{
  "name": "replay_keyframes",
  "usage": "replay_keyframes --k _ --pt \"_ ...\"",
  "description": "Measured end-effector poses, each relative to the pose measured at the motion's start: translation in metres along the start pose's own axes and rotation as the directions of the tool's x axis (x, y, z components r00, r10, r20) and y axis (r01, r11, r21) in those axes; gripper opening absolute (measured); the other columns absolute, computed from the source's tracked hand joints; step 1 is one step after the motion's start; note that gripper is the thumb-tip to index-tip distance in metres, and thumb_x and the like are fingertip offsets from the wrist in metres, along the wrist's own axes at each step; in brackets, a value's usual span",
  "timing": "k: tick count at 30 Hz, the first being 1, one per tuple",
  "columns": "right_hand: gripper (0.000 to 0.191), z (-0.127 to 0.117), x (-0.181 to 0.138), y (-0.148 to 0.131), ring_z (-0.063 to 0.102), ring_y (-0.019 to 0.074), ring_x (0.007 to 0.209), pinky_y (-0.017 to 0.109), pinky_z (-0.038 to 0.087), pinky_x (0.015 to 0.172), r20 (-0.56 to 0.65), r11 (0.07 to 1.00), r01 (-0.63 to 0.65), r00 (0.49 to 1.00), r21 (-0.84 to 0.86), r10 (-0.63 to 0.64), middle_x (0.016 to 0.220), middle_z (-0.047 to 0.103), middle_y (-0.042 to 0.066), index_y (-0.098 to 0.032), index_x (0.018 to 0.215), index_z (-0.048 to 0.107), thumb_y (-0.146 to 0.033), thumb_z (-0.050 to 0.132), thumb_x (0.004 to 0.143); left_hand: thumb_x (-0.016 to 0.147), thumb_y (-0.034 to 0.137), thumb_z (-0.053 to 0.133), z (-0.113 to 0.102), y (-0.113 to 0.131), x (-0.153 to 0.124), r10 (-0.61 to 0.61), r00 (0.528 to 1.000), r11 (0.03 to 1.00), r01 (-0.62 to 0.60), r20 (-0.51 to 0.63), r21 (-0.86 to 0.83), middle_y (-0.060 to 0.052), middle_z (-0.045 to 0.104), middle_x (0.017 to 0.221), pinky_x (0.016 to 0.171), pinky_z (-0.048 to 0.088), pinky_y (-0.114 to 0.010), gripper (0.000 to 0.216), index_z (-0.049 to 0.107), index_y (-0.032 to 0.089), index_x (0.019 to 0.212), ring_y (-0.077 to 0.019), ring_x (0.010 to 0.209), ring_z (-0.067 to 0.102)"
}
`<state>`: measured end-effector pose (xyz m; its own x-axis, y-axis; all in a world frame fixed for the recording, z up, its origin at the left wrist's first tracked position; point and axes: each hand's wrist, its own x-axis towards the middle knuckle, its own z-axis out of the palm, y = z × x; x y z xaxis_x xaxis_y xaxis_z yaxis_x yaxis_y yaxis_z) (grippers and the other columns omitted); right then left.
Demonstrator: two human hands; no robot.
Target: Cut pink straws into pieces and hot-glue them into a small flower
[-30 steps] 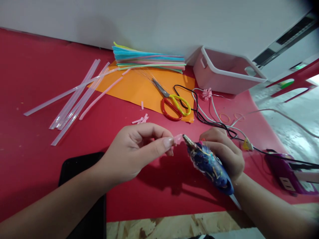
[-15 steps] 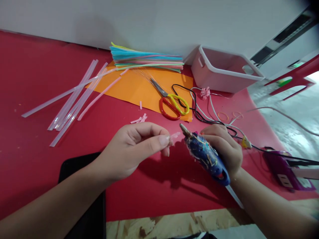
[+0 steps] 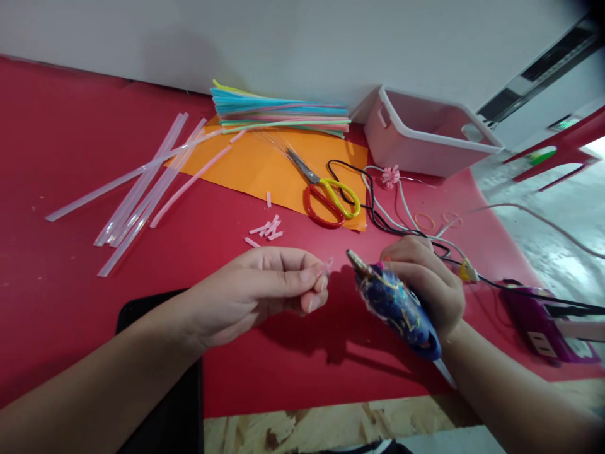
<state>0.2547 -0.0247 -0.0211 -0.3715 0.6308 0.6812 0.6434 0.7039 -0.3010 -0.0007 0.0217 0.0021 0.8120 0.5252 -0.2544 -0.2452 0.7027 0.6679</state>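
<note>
My left hand (image 3: 265,293) is closed in a pinch on a small pink straw piece (image 3: 328,265), held just above the red table cover (image 3: 70,252). My right hand (image 3: 428,284) grips a blue hot glue gun (image 3: 394,306) whose nozzle points up and left, a short gap from the pink piece. Several cut pink straw bits (image 3: 267,228) lie on the cover just beyond my left hand.
Clear glue sticks (image 3: 142,183) lie at the left. An orange sheet (image 3: 265,167) carries red-and-yellow scissors (image 3: 326,192), with a bundle of coloured straws (image 3: 283,116) behind. A white basket (image 3: 425,132), a pink straw flower (image 3: 391,176), cables (image 3: 392,221), a purple power strip (image 3: 543,328) and a black object (image 3: 161,403) are nearby.
My left hand has rolled its fingers down and tightened on the pink piece. The glue gun's nozzle, which touched the piece one second ago, now stands apart from it.
</note>
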Motion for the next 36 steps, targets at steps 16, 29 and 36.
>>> replay_keyframes --k 16,29,36 --pt "0.012 0.0012 0.0007 0.0039 0.061 0.0189 0.07 0.039 0.045 0.07 0.049 0.999 0.039 0.998 -0.037 -0.037 0.076 0.061 0.002 -0.026 0.099 0.071 -0.027 0.059 0.1 0.088 0.016 0.061 -0.0016 0.0037 0.0005 -0.211 0.971 0.959 0.227 0.108 -0.168 0.001 0.043 0.057 0.052 0.043 -0.018 0.017 0.064 0.013 0.071 -0.0113 0.055 0.039" --pt "0.016 -0.0018 0.0003 0.0075 0.061 0.0198 0.073 0.04 0.045 0.071 0.038 0.998 0.039 0.999 -0.041 -0.038 0.08 0.063 0.004 -0.021 0.099 0.071 -0.026 0.056 0.102 0.091 0.016 0.057 -0.0009 0.0039 0.0004 -0.171 0.983 0.975 0.18 0.072 -0.129 0.0 0.047 0.059 0.054 0.052 -0.018 0.02 0.062 0.013 0.071 -0.011 0.055 0.045" --pt "0.016 -0.0041 0.0027 0.0054 0.06 0.0195 0.072 0.04 0.044 0.071 0.087 0.997 0.079 0.993 -0.013 -0.078 0.077 0.058 0.003 -0.021 0.101 0.072 -0.025 0.056 0.102 0.091 0.014 0.053 -0.0025 0.0037 0.0014 -0.132 0.991 0.984 0.135 0.031 -0.114 0.0 0.047 0.059 0.055 0.054 -0.019 0.023 0.062 0.012 0.071 -0.0116 0.056 0.047"
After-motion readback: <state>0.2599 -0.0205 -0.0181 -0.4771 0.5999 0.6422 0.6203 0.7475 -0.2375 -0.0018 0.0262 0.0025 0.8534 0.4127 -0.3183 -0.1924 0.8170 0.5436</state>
